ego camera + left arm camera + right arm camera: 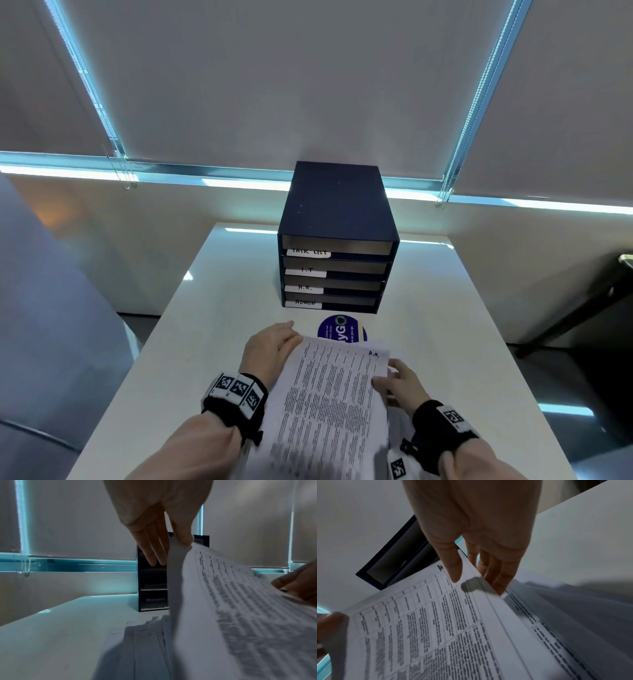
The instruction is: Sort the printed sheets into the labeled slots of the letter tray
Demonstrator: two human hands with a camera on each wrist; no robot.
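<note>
A printed sheet (pixel 329 404) marked "H.R." at its top right corner is lifted off the table, and both my hands hold it. My left hand (pixel 272 344) pinches its far left edge, thumb (pixel 184 538) on the near side and fingers behind. My right hand (pixel 397 380) grips the right edge, with the thumb (pixel 452 566) on top and the fingers underneath. A stack of more printed sheets (pixel 142 642) lies on the table beneath it. The dark blue letter tray (pixel 337 212) stands beyond, its slots labeled TASK LIST, I.T, H.R. (pixel 304 288) and ADMIN from top to bottom.
The white table (pixel 212 308) carries a round blue sticker (pixel 337 329) between the tray and the sheets. A grey-blue chair back (pixel 51 325) stands at the left. Dark furniture (pixel 599 308) sits to the right. Window blinds hang behind the tray.
</note>
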